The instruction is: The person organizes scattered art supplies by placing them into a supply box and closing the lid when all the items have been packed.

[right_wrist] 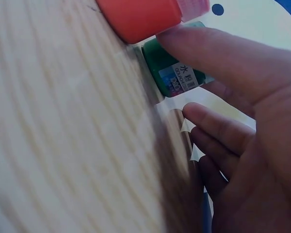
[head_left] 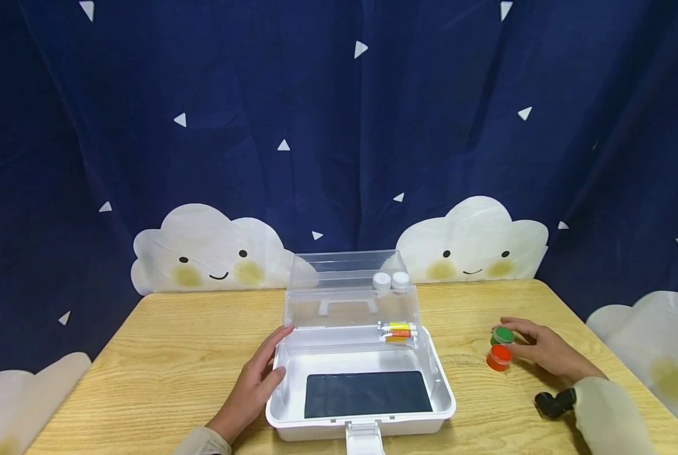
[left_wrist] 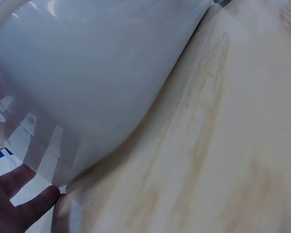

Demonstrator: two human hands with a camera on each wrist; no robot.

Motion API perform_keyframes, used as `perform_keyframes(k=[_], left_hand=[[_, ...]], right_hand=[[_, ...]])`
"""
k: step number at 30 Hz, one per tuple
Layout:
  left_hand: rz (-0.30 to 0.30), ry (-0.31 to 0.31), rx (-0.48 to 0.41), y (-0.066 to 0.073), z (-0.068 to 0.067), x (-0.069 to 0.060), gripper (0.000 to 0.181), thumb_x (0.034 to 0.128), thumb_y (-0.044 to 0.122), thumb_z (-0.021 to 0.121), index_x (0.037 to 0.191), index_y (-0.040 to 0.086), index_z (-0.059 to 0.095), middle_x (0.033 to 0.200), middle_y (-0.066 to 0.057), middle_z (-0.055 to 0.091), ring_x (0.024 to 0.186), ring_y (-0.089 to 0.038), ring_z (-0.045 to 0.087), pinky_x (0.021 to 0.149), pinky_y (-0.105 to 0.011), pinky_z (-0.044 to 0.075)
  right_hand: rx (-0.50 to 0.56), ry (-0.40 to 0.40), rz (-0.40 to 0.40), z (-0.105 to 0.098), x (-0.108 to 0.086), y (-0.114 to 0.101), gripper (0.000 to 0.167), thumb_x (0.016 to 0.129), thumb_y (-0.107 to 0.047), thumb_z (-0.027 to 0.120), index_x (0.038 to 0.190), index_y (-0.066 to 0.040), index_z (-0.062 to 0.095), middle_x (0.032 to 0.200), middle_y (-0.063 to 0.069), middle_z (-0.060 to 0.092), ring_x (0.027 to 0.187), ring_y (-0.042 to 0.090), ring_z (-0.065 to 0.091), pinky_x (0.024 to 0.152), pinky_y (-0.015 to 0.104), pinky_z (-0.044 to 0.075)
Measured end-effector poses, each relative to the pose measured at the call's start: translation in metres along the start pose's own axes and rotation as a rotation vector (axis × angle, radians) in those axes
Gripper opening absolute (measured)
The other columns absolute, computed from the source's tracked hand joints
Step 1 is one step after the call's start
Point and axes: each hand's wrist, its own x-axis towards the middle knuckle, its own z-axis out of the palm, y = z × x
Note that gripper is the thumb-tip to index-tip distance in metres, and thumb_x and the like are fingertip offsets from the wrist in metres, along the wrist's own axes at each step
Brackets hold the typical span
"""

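A white plastic case [head_left: 293, 432] stands on the table with its clear lid [head_left: 339, 309] raised. My left hand [head_left: 253, 382] rests against the case's left side, fingers extended; in the left wrist view, fingertips [left_wrist: 43, 201] touch near its lower corner. At the right, my right hand [head_left: 549, 351] has thumb and index finger around a green paint jar [head_left: 502, 335], which stands on the table. A red paint jar [head_left: 498, 357] sits right beside it, close to the thumb. The right wrist view shows the thumb across the green jar [right_wrist: 172, 73], partly covering it.
Two white-capped jars [head_left: 391, 282] and several small paint tubes [head_left: 398, 332] sit in the lid's compartments. A dark rectangular panel [head_left: 367, 394] lies on the case floor. The front latch [head_left: 364, 437] hangs down. Behind the wooden table [head_left: 202, 341] hangs a dark blue curtain [head_left: 339, 126].
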Motion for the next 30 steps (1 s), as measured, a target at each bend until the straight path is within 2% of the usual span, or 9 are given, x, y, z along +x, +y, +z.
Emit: perform_keyframes(k=[9, 13, 14, 17, 20, 23, 25, 27, 30], left_hand=[[-0.001, 0.000, -0.004, -0.001, 0.000, 0.000, 0.069, 0.0876, -0.011, 0.049, 0.147, 0.022, 0.040, 0.154, -0.002, 0.033, 0.135, -0.025, 0.039, 0.094, -0.027, 0.046], [0.002, 0.000, -0.008, -0.002, 0.000, 0.000, 0.069, 0.0872, -0.012, 0.049, 0.147, 0.021, 0.041, 0.154, -0.003, 0.033, 0.134, -0.029, 0.040, 0.093, -0.028, 0.047], [0.001, 0.000, -0.008, -0.002, 0.000, 0.000, 0.069, 0.0872, -0.012, 0.049, 0.147, 0.021, 0.041, 0.154, -0.004, 0.033, 0.134, -0.029, 0.039, 0.093, -0.028, 0.047], [-0.010, -0.003, 0.001, -0.002, 0.000, 0.000, 0.068, 0.0878, -0.010, 0.049, 0.147, 0.023, 0.040, 0.154, -0.003, 0.032, 0.134, -0.030, 0.039, 0.094, -0.027, 0.046], [-0.017, -0.006, 0.005, -0.002, 0.000, 0.000, 0.068, 0.0885, -0.009, 0.049, 0.147, 0.024, 0.040, 0.154, -0.003, 0.032, 0.134, -0.029, 0.038, 0.094, -0.027, 0.046], [-0.018, -0.008, 0.006, -0.002, -0.001, 0.000, 0.068, 0.0888, -0.009, 0.049, 0.147, 0.024, 0.039, 0.154, -0.003, 0.031, 0.135, -0.029, 0.038, 0.095, -0.027, 0.045], [-0.016, -0.007, 0.005, -0.001, -0.001, 0.000, 0.068, 0.0887, -0.009, 0.049, 0.147, 0.024, 0.039, 0.154, -0.002, 0.032, 0.135, -0.029, 0.038, 0.095, -0.027, 0.045], [-0.014, -0.008, 0.004, -0.001, -0.001, 0.000, 0.068, 0.0886, -0.010, 0.049, 0.147, 0.024, 0.039, 0.154, -0.002, 0.032, 0.135, -0.029, 0.038, 0.095, -0.027, 0.045], [-0.001, -0.012, -0.003, -0.001, -0.001, 0.000, 0.068, 0.0887, -0.010, 0.049, 0.148, 0.023, 0.039, 0.154, -0.003, 0.032, 0.135, -0.029, 0.038, 0.095, -0.028, 0.046]], right_hand=[[0.011, -0.009, 0.063, 0.000, 0.003, 0.000, 0.054, 0.092, -0.028, 0.065, 0.137, -0.001, 0.052, 0.149, 0.029, 0.031, 0.134, 0.052, 0.024, 0.089, 0.011, 0.037], [0.024, -0.001, 0.068, 0.000, 0.003, -0.001, 0.054, 0.092, -0.028, 0.065, 0.137, -0.001, 0.051, 0.148, 0.028, 0.032, 0.134, 0.051, 0.026, 0.089, 0.012, 0.038], [0.017, 0.005, 0.068, 0.001, 0.003, -0.001, 0.054, 0.091, -0.029, 0.065, 0.137, -0.002, 0.052, 0.148, 0.028, 0.034, 0.134, 0.050, 0.027, 0.086, 0.008, 0.035], [0.017, 0.012, 0.058, 0.001, 0.003, -0.002, 0.054, 0.092, -0.028, 0.065, 0.137, -0.001, 0.052, 0.147, 0.028, 0.035, 0.133, 0.050, 0.028, 0.091, 0.014, 0.039], [-0.006, 0.024, 0.047, 0.000, 0.004, -0.003, 0.055, 0.091, -0.030, 0.065, 0.137, -0.001, 0.052, 0.146, 0.028, 0.036, 0.132, 0.050, 0.031, 0.098, 0.031, 0.042], [0.026, 0.022, 0.060, 0.000, 0.005, -0.004, 0.059, 0.091, -0.032, 0.065, 0.140, -0.002, 0.048, 0.148, 0.027, 0.033, 0.134, 0.050, 0.028, 0.104, 0.053, 0.035], [0.058, 0.017, 0.076, 0.001, 0.006, -0.006, 0.063, 0.091, -0.033, 0.065, 0.142, -0.002, 0.045, 0.149, 0.028, 0.031, 0.134, 0.052, 0.026, 0.099, 0.068, 0.028], [0.059, 0.022, 0.081, 0.001, 0.006, -0.009, 0.064, 0.091, -0.034, 0.065, 0.143, -0.002, 0.044, 0.150, 0.028, 0.031, 0.134, 0.053, 0.025, 0.098, 0.072, 0.026], [-0.019, 0.043, 0.051, 0.000, 0.007, -0.012, 0.063, 0.092, -0.036, 0.064, 0.142, -0.003, 0.046, 0.148, 0.028, 0.034, 0.131, 0.055, 0.029, 0.097, 0.070, 0.029]])
